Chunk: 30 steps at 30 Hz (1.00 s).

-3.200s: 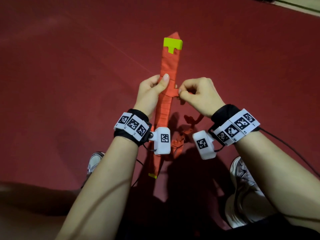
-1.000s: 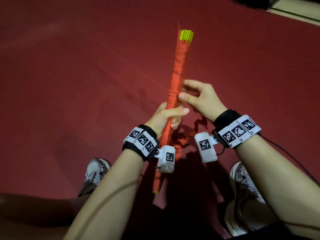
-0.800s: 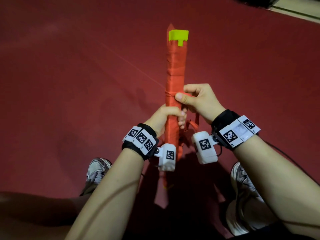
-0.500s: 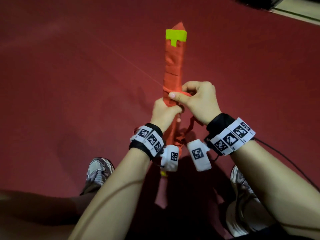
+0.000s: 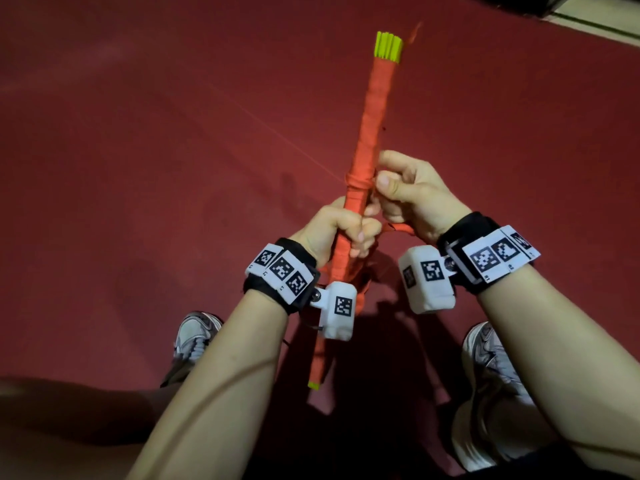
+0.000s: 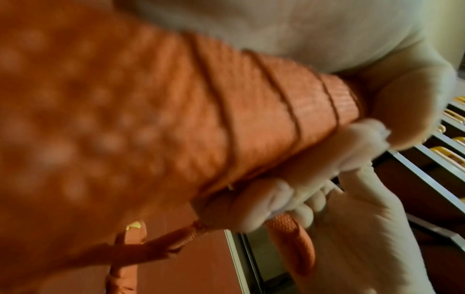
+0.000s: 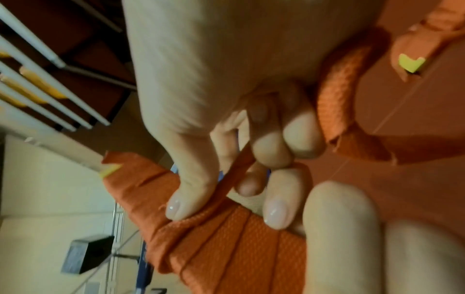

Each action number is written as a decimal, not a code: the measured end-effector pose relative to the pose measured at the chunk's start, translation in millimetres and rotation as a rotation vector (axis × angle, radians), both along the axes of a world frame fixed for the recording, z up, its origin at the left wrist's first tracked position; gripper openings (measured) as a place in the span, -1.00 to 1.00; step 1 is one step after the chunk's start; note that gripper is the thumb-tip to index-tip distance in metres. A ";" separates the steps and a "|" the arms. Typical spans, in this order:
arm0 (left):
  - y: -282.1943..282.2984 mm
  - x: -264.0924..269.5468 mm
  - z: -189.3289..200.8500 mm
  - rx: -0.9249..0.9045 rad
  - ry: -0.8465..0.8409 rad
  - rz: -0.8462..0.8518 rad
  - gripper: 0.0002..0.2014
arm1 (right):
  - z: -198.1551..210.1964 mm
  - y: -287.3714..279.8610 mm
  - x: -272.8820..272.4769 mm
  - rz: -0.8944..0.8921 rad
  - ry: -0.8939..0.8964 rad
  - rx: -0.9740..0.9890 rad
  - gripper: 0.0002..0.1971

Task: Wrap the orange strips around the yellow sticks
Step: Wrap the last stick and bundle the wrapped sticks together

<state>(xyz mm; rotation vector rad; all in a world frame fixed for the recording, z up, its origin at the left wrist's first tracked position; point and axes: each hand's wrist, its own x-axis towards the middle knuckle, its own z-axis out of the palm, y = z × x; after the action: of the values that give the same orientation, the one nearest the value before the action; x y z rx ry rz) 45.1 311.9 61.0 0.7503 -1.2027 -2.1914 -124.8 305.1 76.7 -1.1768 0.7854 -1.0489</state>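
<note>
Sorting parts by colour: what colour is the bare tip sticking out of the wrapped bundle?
Bright yellow-green tip; the head view shows it best.

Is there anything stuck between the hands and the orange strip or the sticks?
Nothing visible. The left hand grips the wrapped yellow sticks directly, and the right hand pinches the orange strip right against the bundle, with no gap or object between.

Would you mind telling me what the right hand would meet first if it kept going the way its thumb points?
Probably the wrapped yellow sticks; the right hand already pinches the orange strip against them.
</note>
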 end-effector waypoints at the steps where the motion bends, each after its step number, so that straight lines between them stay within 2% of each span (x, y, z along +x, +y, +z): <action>1: 0.7 -0.3 -0.7 -0.004 -0.001 -0.035 -0.52 | 2.2 2.0 -2.2 0.016 0.049 -0.033 -0.28; 2: 1.1 -0.5 -1.6 -0.004 0.006 -0.061 -0.52 | 4.7 3.6 -2.8 0.020 0.124 -0.073 -0.30; 5: -0.8 0.0 -2.9 0.080 0.052 -0.022 -0.57 | 10.6 4.6 3.0 -0.083 0.381 -0.206 -0.59; 8: -2.9 -5.0 -4.2 0.138 0.059 0.138 -0.77 | 8.7 2.8 13.3 -0.285 0.630 -0.306 -0.62; 10: -3.7 -11.1 -11.1 0.053 -0.035 0.312 -0.87 | 4.6 0.5 16.3 -0.415 0.729 -0.315 -0.67; 13: -0.5 -18.3 -28.5 -0.139 -0.277 0.498 -0.67 | 5.0 -0.9 17.1 -0.558 0.824 -0.329 -0.73; 14: 1.2 -18.4 -33.0 -0.191 -0.343 0.549 -0.64 | 4.5 -1.6 16.4 -0.565 0.812 -0.331 -0.74; 16: 4.1 -16.7 -36.7 -0.257 -0.369 0.610 -0.74 | 3.4 -2.1 12.6 -0.502 0.752 -0.335 -0.76; 19: 5.9 -11.5 -32.3 -0.277 -0.281 0.600 -0.86 | 5.5 -3.5 4.0 -0.334 0.616 -0.303 -0.74; 23: 6.2 -8.3 -23.6 -0.233 -0.271 0.536 -0.84 | 7.6 -5.0 -2.2 -0.237 0.437 -0.235 -0.89; 27: 5.9 -5.5 -17.5 -0.155 -0.253 0.345 -0.84 | -3.6 -0.6 -6.1 -0.050 0.213 -0.075 -0.60; 30: 6.3 -6.4 -14.9 -0.154 -0.218 0.209 -0.85 | -8.5 1.7 -8.3 0.081 0.085 -0.036 -0.48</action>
<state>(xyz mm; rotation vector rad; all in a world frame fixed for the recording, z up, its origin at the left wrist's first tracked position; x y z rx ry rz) 38.7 318.2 46.1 1.0199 -1.3170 -1.8617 -133.1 306.9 68.2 -1.2804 0.7819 -0.9548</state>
